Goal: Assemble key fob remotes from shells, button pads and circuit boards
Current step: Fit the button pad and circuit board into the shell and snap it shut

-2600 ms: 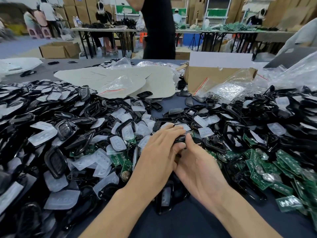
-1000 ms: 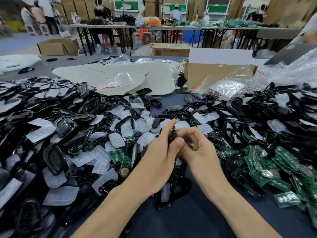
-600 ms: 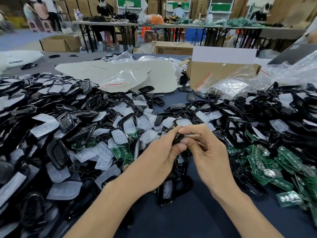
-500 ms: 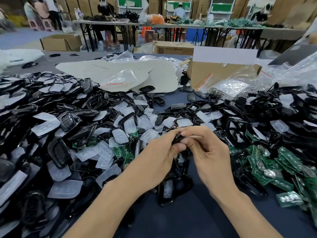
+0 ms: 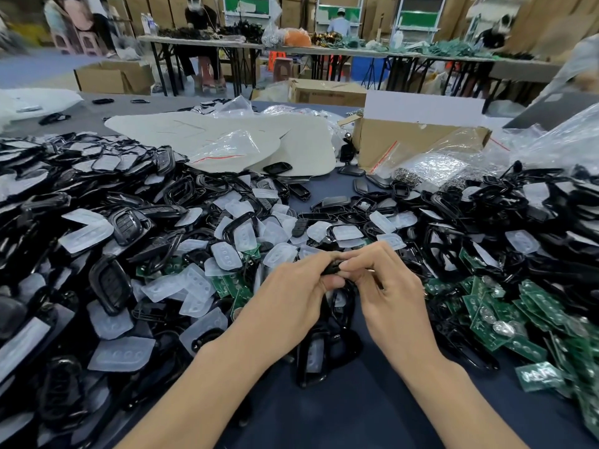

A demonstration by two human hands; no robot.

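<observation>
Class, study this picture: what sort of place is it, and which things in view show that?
Probably a factory floor for hand assembly. The near table is heaped with black shells, clear button pads and green circuit boards; further long tables with workers and cardboard boxes stand behind.

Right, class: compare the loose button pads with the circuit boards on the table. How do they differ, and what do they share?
The button pads are milky and translucent; the circuit boards are green. Pads bear moulded bumps; boards carry silvery round parts. Pads lie mostly left and centre; boards mostly right. Both lie loose among black shells.
</observation>
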